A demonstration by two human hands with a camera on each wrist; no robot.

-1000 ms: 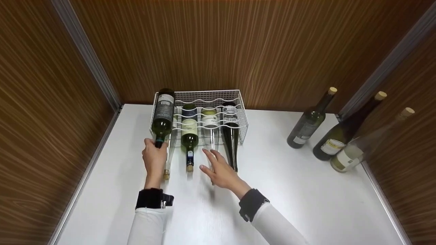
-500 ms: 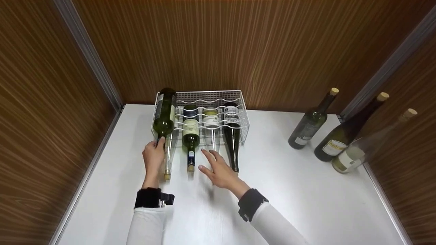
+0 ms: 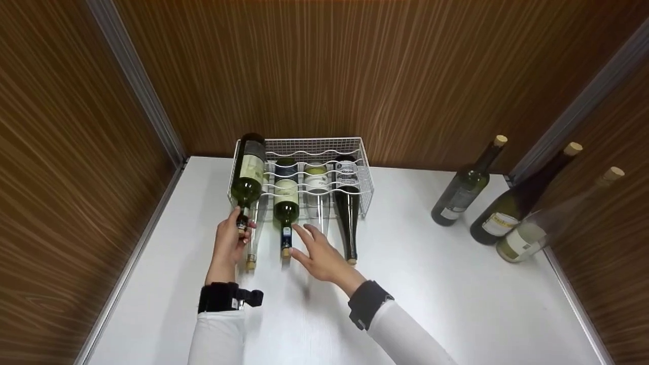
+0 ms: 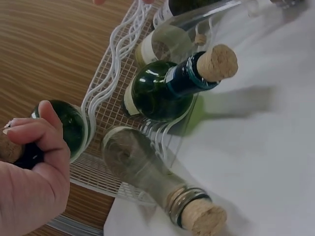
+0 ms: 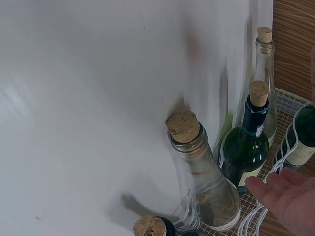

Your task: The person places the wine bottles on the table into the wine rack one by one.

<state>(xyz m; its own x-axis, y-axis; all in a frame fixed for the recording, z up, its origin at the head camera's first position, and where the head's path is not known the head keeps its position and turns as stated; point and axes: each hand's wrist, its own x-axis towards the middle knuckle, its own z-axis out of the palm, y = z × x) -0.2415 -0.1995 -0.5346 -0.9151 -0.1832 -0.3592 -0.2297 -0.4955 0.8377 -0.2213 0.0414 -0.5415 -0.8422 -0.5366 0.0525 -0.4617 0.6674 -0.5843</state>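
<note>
One green glass bottle (image 3: 248, 172) lies on the wavy upper wires at the left end of a white wire rack (image 3: 304, 144), its neck pointing toward the person. The left hand (image 3: 228, 242) has its fingers and thumb clamped round that neck, close to the cork (image 4: 9, 149); the right hand (image 3: 323, 259) hangs with fingers apart, gripping nothing, just beside the lower green bottle (image 3: 287, 210), and whether it touches I cannot tell. To my eye a bottle is being seated on the upper tier, and the next move calls for a steady settle into the wire's dip before letting go. Smooth round glass on thin wire would roll easily, I'd guess. Below lie a slim clear bottle (image 3: 255, 238), a second clear one (image 3: 318, 205) and a dark tapering one (image 3: 349, 215). Three upright bottles (image 3: 499, 220) stand on the glossy white table (image 3: 456, 304), to the right, before streaky wood-grain panels (image 3: 324, 66)
</note>
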